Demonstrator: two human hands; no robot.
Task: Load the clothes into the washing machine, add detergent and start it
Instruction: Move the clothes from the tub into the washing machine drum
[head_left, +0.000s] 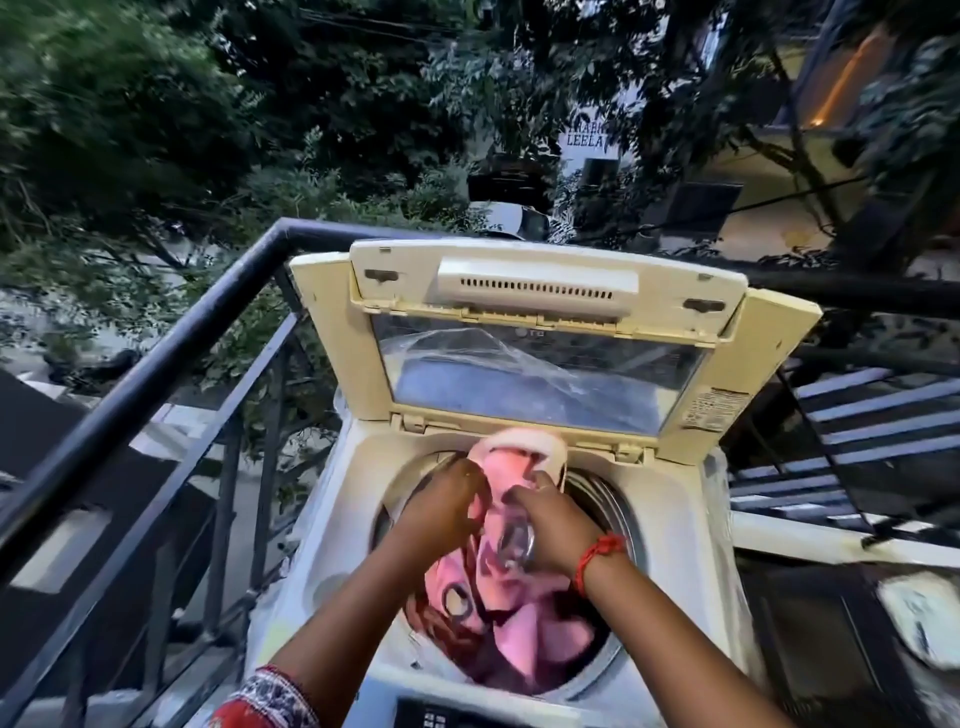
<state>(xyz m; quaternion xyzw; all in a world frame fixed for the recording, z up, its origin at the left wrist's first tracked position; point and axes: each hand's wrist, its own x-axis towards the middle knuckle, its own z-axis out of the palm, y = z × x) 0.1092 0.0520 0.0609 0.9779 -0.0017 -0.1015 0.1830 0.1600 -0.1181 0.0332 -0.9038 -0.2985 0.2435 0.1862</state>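
Observation:
A cream top-loading washing machine (358, 499) stands before me with its lid (545, 322) raised upright. Pink patterned clothes (524, 623) fill the round drum opening. My left hand (447, 506) and my right hand (553, 525) are both over the drum, side by side, gripping the upper end of a pink cloth (519, 457) that rises toward the lid hinge. A red thread band circles my right wrist. The machine's control panel (441, 717) shows at the bottom edge. No detergent is in view.
A black metal railing (171, 353) runs along the left and behind the machine, on a balcony above trees. Metal stair treads (852, 415) lie to the right. A blurred pale object (924, 618) sits at the right edge.

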